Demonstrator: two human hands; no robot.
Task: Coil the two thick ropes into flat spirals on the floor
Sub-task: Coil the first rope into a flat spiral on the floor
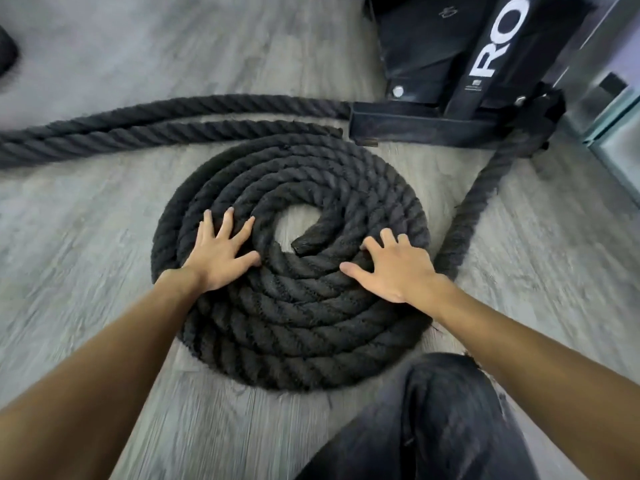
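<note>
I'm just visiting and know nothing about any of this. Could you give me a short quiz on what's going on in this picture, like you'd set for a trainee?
1. True or false: the left hand and the right hand both press down on top of the rope spiral.
2. Where is the rope end? A) at the spiral's open centre B) pinched in the left hand C) hanging from a hook
3. How many spirals lie on the floor?

Key: 1 true. 2 A. 3 one; other rope lengths lie uncoiled beyond it.
</note>
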